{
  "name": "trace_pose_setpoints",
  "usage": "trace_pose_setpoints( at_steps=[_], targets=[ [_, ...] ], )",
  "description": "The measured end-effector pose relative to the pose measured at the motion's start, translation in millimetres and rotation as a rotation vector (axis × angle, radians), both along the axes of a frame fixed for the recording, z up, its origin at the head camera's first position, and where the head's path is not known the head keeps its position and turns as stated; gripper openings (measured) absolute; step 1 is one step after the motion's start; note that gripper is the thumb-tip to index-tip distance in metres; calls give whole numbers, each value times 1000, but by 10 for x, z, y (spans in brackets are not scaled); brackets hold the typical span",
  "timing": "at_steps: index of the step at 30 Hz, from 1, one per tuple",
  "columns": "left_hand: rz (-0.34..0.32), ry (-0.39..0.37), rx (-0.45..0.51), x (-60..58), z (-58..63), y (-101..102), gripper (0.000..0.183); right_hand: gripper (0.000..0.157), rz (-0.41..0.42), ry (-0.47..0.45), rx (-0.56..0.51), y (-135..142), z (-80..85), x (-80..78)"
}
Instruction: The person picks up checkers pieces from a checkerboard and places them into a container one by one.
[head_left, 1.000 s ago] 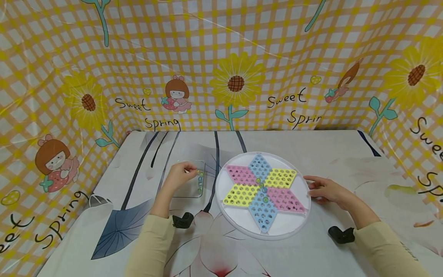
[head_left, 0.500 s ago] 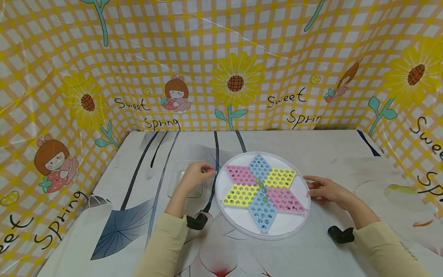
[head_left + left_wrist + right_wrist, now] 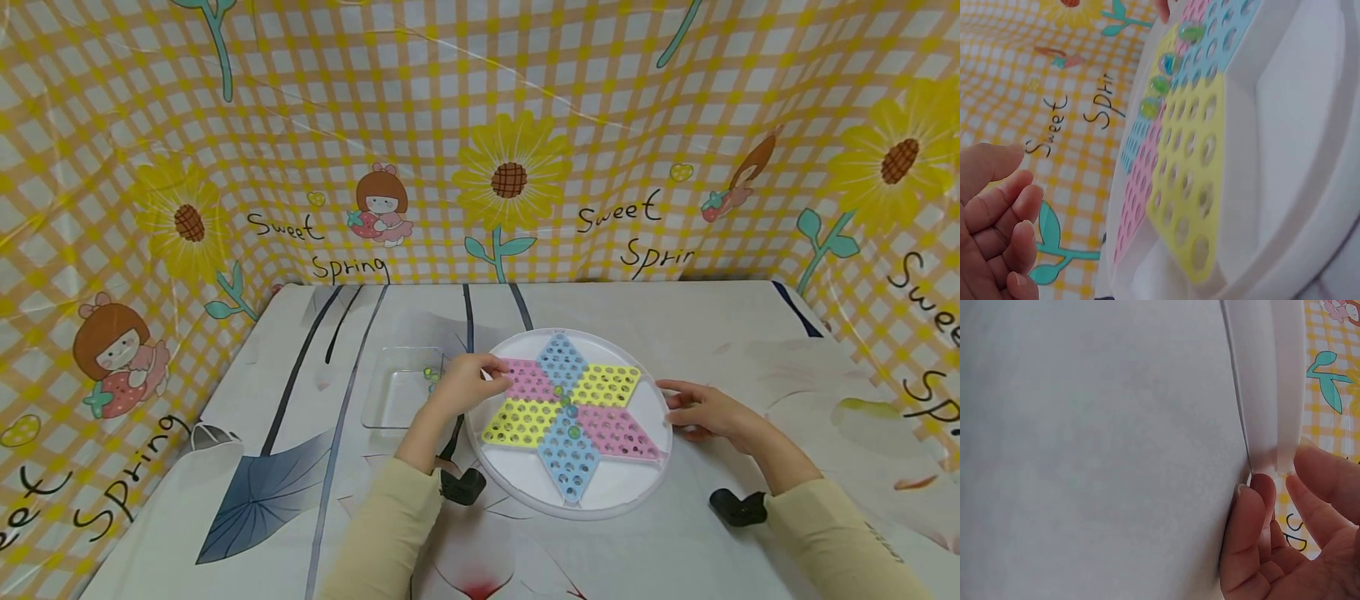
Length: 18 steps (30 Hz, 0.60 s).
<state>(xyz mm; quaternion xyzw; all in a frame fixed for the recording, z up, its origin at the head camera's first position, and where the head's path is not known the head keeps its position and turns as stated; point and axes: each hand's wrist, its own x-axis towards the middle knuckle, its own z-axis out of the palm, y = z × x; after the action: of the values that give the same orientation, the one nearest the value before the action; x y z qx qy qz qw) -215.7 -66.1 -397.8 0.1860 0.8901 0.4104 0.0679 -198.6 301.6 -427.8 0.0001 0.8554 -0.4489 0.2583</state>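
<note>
A round white Chinese checkers board [image 3: 517,483] with a pink, yellow and blue star of holes lies on the table. A short row of glass marbles [image 3: 572,412] sits in holes near its middle. My left hand [image 3: 467,385] hovers over the board's left rim, fingers curled and thumb near the forefinger. In the left wrist view, no marble shows clearly between those fingertips [image 3: 1022,178]. At the right rim, my right hand [image 3: 708,410] grips the board's edge, thumb on the rim and fingers against its side, as the right wrist view shows.
A clear plastic tray [image 3: 390,427] left of the board holds some marbles [image 3: 431,375], partly hidden by my left hand. Black wrist mounts [image 3: 462,487] sit at both cuffs. A checked cloth [image 3: 450,250] hangs behind the table.
My left hand has moved right, from over the clear tray to the board's left rim, uncovering most of the tray. My right hand and the board have stayed put.
</note>
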Motion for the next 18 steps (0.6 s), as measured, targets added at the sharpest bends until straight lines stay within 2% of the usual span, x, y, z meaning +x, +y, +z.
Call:
trace_pose_setpoints(
  at_steps=[6,12,18],
  targets=[
    [-40,-25,3,37,-4,219,23,71,-9,-2,9,-4,0,-3],
    [-91,-10,24,81,-84,437,19,70,-5,0,5,1,-6,-1],
    [-143,-16,-32,139,-162,614,19,70,-4,-1,-1,5,-11,-2]
  ],
)
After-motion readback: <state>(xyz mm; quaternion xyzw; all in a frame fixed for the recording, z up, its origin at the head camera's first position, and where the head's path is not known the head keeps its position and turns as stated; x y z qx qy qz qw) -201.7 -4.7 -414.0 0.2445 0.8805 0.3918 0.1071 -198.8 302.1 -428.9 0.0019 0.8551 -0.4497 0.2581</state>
